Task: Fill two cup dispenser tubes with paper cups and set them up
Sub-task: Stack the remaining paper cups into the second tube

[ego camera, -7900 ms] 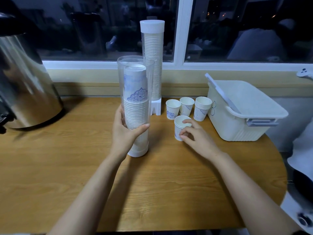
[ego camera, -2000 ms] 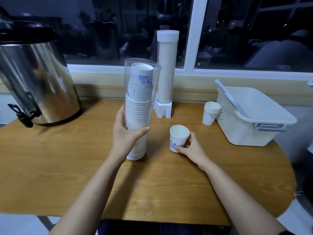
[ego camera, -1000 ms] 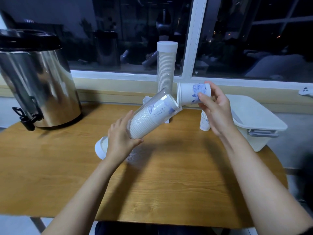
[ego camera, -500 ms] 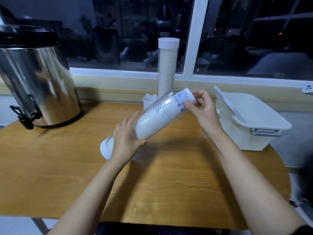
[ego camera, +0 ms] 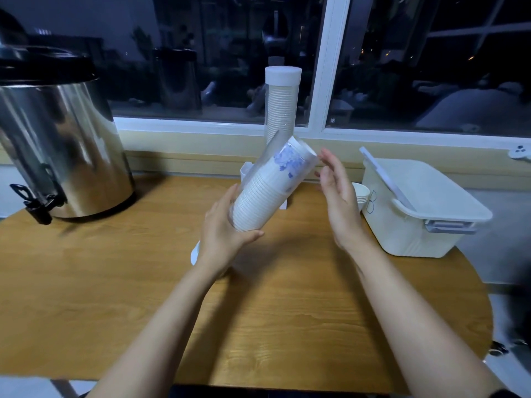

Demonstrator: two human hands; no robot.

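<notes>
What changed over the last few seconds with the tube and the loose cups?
The left hand tipped the clear tube from upright on the table to slanted and still grips it. The right hand lifted the single cup, slid it into the tube's mouth and let go. The capped tube, cup stack, bin and urn stayed put.

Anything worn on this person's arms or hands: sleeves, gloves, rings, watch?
No gloves, rings or watch show on the left hand or right hand. The left forearm and right forearm are bare. A dark edge near the right elbow may be a sleeve; unclear.
</notes>
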